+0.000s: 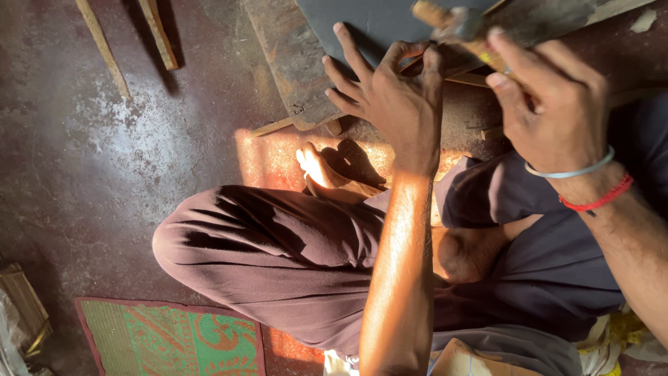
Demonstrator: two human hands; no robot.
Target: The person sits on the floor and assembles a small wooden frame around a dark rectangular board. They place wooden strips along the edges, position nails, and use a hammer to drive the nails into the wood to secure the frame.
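floor: dull concrete floor (90, 174), mottled with pale worn patches; a sunlit strip falls by the bare foot (316, 167).
room: person sits cross-legged in dark trousers; a green and orange woven mat (174, 341) lies at the lower left, two thin wood strips (129, 38) lie at the top left.
board: rough, weathered wooden board (292, 63) flat on the floor, with a smooth dark grey sheet (369, 21) on it.
left hand: left hand (390, 97) rests on the sheet's edge, fingers spread, thumb and forefinger pinched together near the tool.
right hand: right hand (550, 104) is closed on a wooden-handled hammer (459, 28), its metal head over the sheet; a pale band and a red thread circle the wrist.
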